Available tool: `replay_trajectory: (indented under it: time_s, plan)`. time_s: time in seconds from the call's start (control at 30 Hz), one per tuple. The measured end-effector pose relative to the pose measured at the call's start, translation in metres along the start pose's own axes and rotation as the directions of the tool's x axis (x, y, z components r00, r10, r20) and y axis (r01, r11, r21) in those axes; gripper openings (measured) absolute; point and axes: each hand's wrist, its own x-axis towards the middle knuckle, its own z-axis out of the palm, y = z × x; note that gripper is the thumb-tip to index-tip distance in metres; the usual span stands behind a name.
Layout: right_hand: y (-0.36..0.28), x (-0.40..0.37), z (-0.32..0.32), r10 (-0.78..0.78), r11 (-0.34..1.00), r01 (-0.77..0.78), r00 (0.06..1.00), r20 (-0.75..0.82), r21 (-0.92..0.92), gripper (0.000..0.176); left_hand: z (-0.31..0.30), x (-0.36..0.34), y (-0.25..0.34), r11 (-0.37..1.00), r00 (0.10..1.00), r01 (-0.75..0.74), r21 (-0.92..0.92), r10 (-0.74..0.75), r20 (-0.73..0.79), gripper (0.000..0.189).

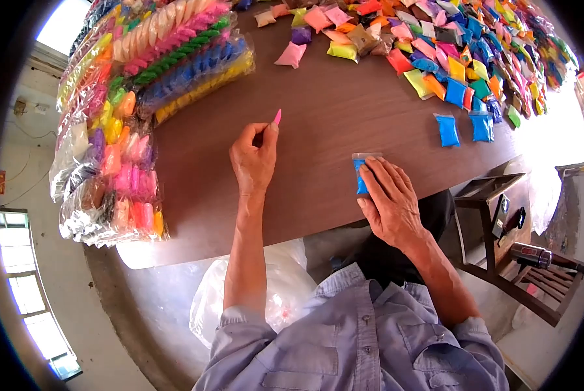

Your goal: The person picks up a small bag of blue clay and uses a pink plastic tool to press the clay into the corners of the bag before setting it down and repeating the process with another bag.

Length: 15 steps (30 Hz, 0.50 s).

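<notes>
My left hand [255,151] is raised over the brown table, its thumb and forefinger pinched on a small pink pointed piece [278,116]. The tip of that piece sticks up; its lower part is hidden in the fingers. Near the table's front edge, my right hand [389,199] rests over a small blue packet [361,184], with the thumb at its near side and the fingers across it. The packet's left side and clear top edge show; the rest is covered. Two more blue packets, one [447,130] beside the other [481,126], lie further right.
Long clear bags of coloured packets [194,72] are stacked at the left of the table [318,104]. A big loose heap of coloured packets [458,58] covers the back right. A wooden stool [484,225] with a metal flask [531,255] stands at the right; a clear plastic bag [272,280] hangs below the front edge.
</notes>
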Motion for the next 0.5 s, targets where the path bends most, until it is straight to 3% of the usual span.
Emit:
replay_trajectory:
  time_s: [0.13,0.2,0.5]
  plan:
    - [0.001,0.016,-0.001,-0.027,1.000,0.027,1.000,-0.013,-0.004,0.047,-0.001,0.000,0.008,0.996,0.996,0.085,0.004,-0.085,-0.009,0.022]
    - [0.001,0.033,-0.001,-0.077,0.993,0.076,0.997,0.004,0.095,0.043,-0.002,0.002,0.002,0.996,0.996,0.085,0.002,-0.084,-0.006,0.023]
    - [0.000,0.104,0.036,-0.192,0.978,0.196,0.980,-0.060,0.073,0.036,-0.004,0.004,-0.006,0.986,0.985,0.152,-0.075,-0.157,-0.066,0.026]
